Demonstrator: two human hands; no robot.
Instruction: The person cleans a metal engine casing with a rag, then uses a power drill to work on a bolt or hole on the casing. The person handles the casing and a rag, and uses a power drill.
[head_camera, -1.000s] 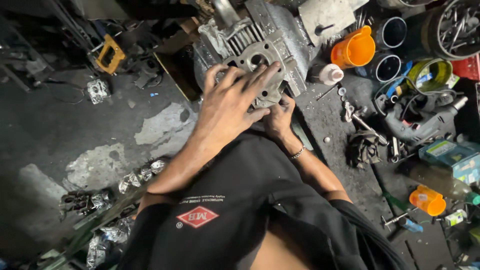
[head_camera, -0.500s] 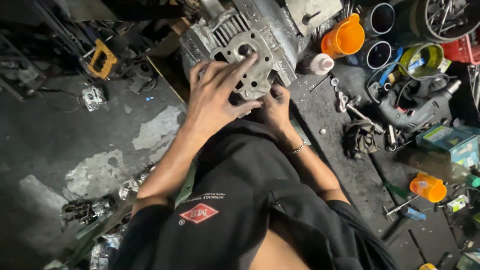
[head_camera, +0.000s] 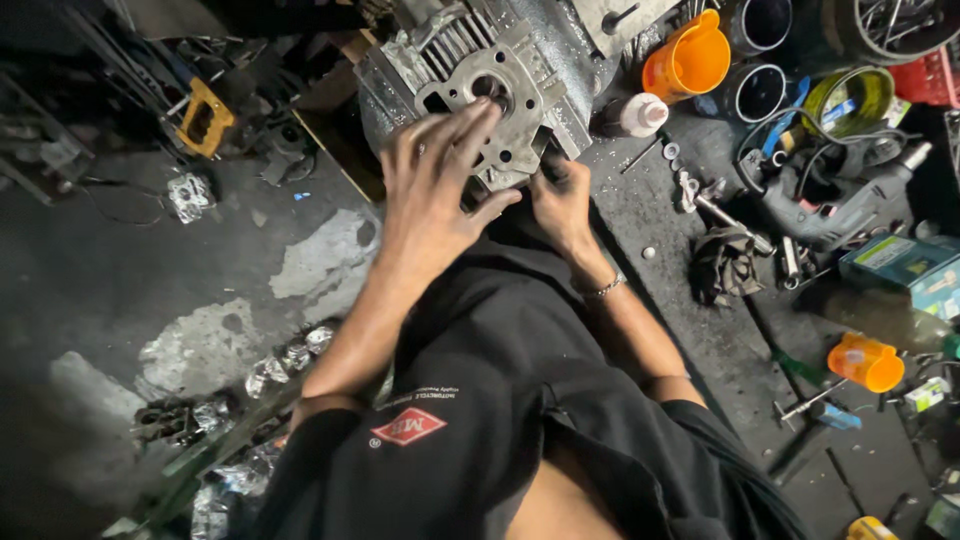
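Boxes in teal and blue (head_camera: 905, 265) lay at the right edge of the frame, each carrying a pale rectangular label; a white bottle with a pink cap (head_camera: 632, 115) lay at upper centre, beside an orange jug (head_camera: 688, 58). The finned grey engine cylinder head (head_camera: 480, 85) sat at top centre. The left hand (head_camera: 435, 185) lay flat on its gasket face, fingers spread apart. The right hand (head_camera: 562, 200) was curled against the head's lower right corner; whether it pinched anything could not be told.
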